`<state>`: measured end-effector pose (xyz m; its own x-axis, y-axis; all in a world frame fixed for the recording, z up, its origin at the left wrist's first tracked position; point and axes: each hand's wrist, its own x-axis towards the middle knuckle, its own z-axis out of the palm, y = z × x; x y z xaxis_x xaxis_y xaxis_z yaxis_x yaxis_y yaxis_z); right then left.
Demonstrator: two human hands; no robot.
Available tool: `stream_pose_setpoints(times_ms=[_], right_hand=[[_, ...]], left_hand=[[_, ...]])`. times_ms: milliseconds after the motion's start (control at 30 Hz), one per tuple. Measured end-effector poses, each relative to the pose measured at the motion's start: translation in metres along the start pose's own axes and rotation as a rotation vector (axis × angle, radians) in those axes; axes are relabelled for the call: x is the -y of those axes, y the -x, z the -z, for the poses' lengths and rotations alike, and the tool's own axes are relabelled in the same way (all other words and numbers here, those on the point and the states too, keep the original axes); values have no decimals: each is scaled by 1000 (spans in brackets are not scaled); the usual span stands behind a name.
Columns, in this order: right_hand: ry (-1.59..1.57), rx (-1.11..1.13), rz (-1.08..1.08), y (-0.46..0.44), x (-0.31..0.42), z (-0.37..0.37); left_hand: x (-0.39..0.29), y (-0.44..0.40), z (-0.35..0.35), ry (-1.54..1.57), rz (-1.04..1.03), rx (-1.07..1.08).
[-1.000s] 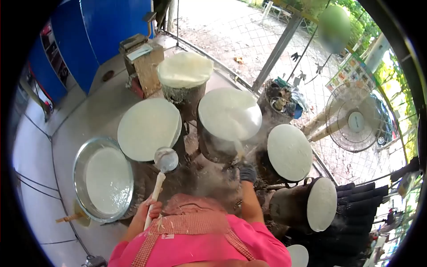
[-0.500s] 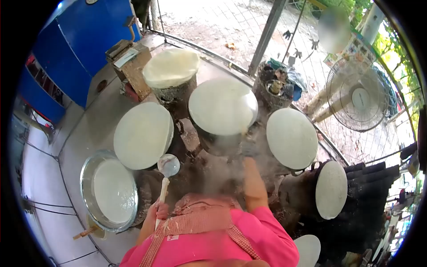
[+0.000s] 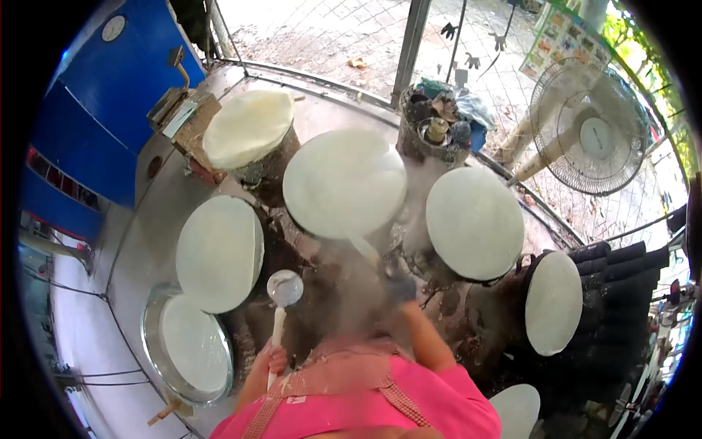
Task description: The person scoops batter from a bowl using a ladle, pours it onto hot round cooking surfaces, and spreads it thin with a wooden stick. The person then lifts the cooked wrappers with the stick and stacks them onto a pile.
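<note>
My left hand (image 3: 273, 360) is closed round the pale handle of a ladle (image 3: 284, 288), whose round bowl is up beside the left pan. On my right hand (image 3: 399, 285) is a dark glove; its fingers are wrapped round a pale flat spatula (image 3: 363, 249), partly blurred by steam. The spatula's tip meets the near edge of the middle round pan (image 3: 344, 183), which carries a white layer. Left of the ladle is another white-covered pan (image 3: 219, 254). A metal basin (image 3: 194, 344) of white liquid sits at the lower left.
More white-topped pans stand at the back left (image 3: 248, 128), right (image 3: 475, 223), far right (image 3: 553, 304) and bottom right (image 3: 516, 411). Behind them are a bin of scraps (image 3: 436, 124), a fan (image 3: 594, 137) and a wooden box (image 3: 191, 132). Steam rises in the middle.
The view has turned and shifted. The gloved right hand has moved with the spatula, now slanting to the middle pan's near edge. My left hand still holds the ladle upright.
</note>
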<state>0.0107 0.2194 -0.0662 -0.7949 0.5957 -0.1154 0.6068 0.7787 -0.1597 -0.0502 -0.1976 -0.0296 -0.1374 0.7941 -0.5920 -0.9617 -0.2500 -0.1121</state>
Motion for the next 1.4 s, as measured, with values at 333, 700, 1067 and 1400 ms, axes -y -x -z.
stream_pose_setpoints(times_ms=[333,700,1067,1400], right_hand=[[-448,-102,-364,-227,-45,28],[-474,-1,-216,-96,-38,-7],[-445,-47,-259,-104,-50,9],[-348,24,-146,-102,-73,21]], left_hand=[[44,-2,-49,-271,-249,-178],[2,22,-25,-249,-254,-215],[-34,1,-13,224,48,9],[-123,-107,-56,-111,4,-191]])
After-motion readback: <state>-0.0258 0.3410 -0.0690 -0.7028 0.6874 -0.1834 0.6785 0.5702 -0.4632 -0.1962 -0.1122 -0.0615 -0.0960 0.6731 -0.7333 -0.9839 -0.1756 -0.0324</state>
